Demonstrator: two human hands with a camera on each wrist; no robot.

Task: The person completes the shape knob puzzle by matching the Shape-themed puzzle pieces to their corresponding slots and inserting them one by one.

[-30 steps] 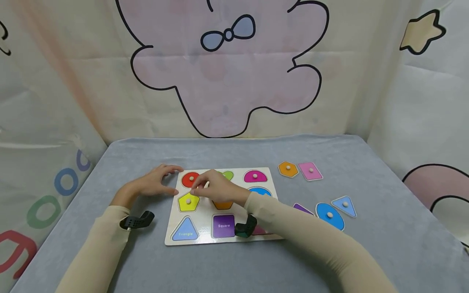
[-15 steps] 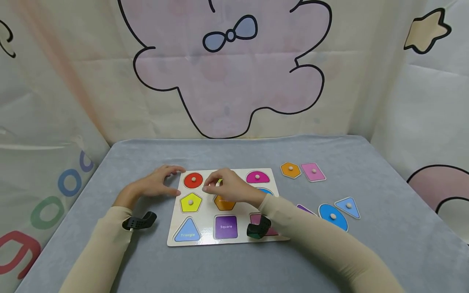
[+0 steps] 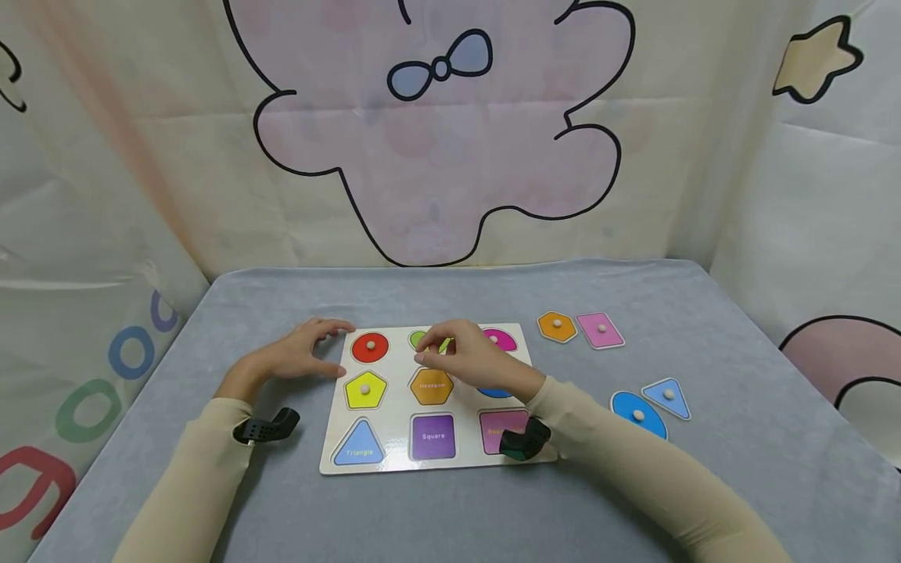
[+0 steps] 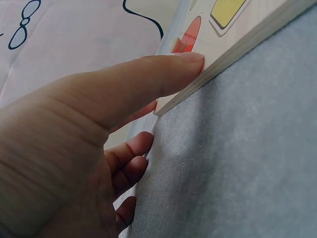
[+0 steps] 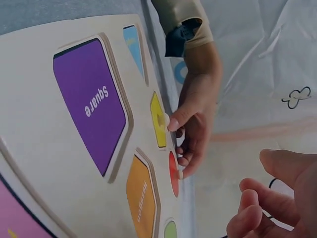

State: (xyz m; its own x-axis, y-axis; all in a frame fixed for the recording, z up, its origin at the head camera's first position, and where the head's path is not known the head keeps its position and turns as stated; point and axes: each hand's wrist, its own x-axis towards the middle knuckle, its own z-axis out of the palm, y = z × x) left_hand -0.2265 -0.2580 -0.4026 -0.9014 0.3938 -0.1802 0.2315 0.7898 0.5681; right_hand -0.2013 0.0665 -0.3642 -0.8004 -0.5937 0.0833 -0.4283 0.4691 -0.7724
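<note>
Head view: white wooden puzzle board (image 3: 397, 430) at lower centre; right hand (image 3: 472, 356), fingers loosely bent, partly hides the lime-green shape (image 3: 418, 339), left hand (image 3: 294, 352) relaxed at the board's left edge. Left wrist view: thumb on board, index finger mostly hidden. Right wrist view: right hand cropped, lower right, thumb and fingertips apart.

Puzzle board (image 3: 396, 430) on table (image 3: 422, 516), loose hexagon (image 3: 557, 330) and triangle (image 3: 671, 399) to its right, backdrop (image 3: 450, 156) behind
</note>
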